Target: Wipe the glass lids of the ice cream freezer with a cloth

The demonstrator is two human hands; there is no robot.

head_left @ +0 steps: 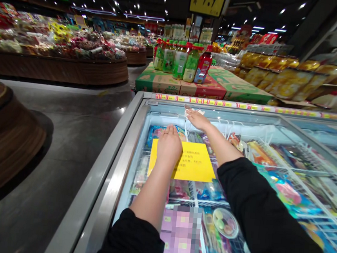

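My left hand (169,145) lies flat, fingers stretched forward, on the glass lid of a chest freezer (113,184). It covers the left part of a yellow paper notice (197,160) with printed lines. Farther forward, my right hand (198,119) presses a crumpled white cloth or tissue (201,112) against the glass near the freezer's back edge. Its fingers reach to the left over the cloth, and part of the cloth is hidden under them. Beneath the glass, packaged goods (217,241) sit in white wire baskets (195,193).
Behind the freezer, bottles with green and red labels (180,60) stand on cartons (202,91). A price strip (206,102) runs along the back rim. Bagged yellow goods (290,84) are stacked at right. Rounded wooden display stands (58,69) and grey floor (75,142) lie to the left.
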